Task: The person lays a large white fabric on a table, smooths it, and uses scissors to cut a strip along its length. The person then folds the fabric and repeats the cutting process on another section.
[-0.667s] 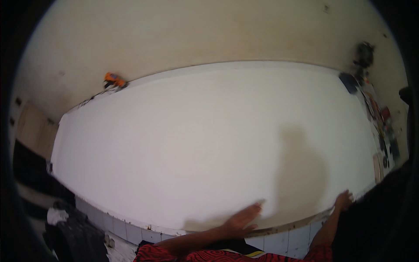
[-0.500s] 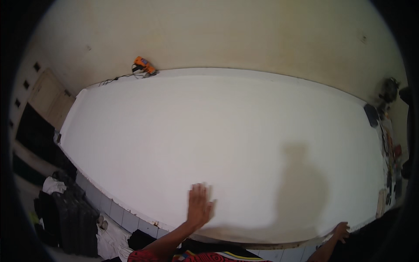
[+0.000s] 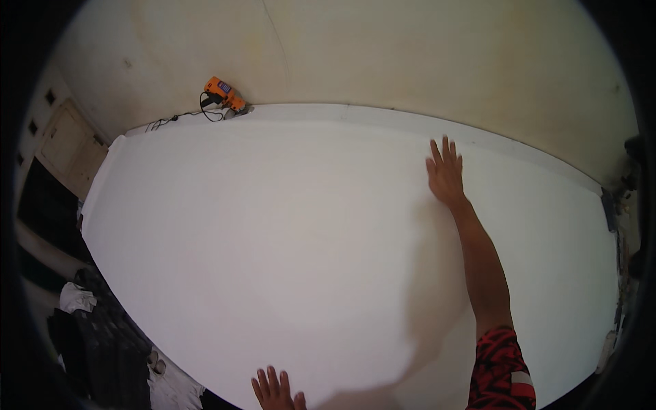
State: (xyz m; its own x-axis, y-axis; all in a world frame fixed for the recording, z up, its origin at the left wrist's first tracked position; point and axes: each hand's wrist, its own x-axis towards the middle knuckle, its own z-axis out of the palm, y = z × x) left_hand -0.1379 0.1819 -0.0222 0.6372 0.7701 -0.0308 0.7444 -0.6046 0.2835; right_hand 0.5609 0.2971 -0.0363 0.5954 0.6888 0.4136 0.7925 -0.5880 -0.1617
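Observation:
A wide sheet of smooth white fabric or paper (image 3: 273, 205) covers the big table in front of me. My right hand (image 3: 446, 179) reaches far across it, fingers spread and palm down, close to the far edge. Its arm, in a red and black patterned sleeve, stretches up from the lower right. Near the front edge, my left hand (image 3: 275, 391) lies palm down with its fingers apart; its wrist is cut off by the frame. Neither hand holds anything.
An orange power tool with a black cord (image 3: 224, 94) rests at the far left edge against the beige wall (image 3: 355, 48). Dark stacked cloth (image 3: 113, 348) and a white bundle (image 3: 77, 298) lie at the left. A dark object (image 3: 608, 208) sits at the right end.
My right hand has gone from the near right edge far across the white sheet. My left hand has drawn back toward me and left. The view has shifted forward over the table.

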